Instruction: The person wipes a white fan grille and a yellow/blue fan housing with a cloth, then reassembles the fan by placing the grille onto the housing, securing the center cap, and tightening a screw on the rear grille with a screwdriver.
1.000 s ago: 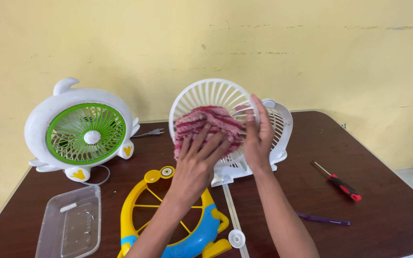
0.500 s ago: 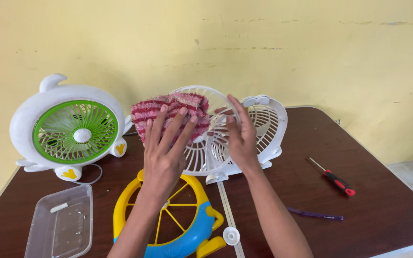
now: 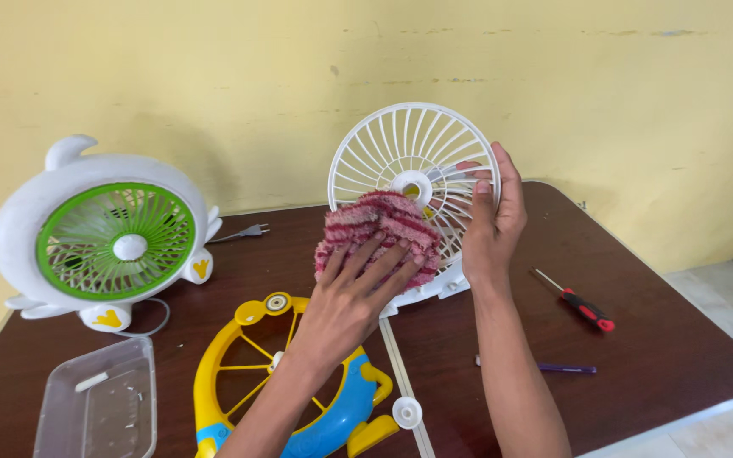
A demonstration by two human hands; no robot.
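- We see a big brown table (image 3: 655, 356) filling the lower part of the frame, with a yellow wall (image 3: 214, 76) behind it.
- At the left sits a white fan with a green grille (image 3: 103, 233), standing upright.
- In the upper middle we see a round white fan grille (image 3: 400, 140), held up above the table.
- At the bottom middle lies a yellow and blue fan shell (image 3: 345, 420), flat on the table.
- Our right hand (image 3: 492, 225) grips the right edge of the white grille; the fingers are close together and curl around the rim.
- Our left hand (image 3: 349, 301) presses a fuzzy pink and red cloth (image 3: 379, 225) against the lower left part of the grille; the fingers are spread out flat on the cloth.
- At the bottom left is a clear plastic tray (image 3: 95, 416).
- At the right lies a screwdriver with a red and black handle (image 3: 585, 310).
- Below it lies a thin purple stick (image 3: 566, 369).
- Near the bottom middle sits a small white round cap (image 3: 406, 412), just beside the yellow shell.
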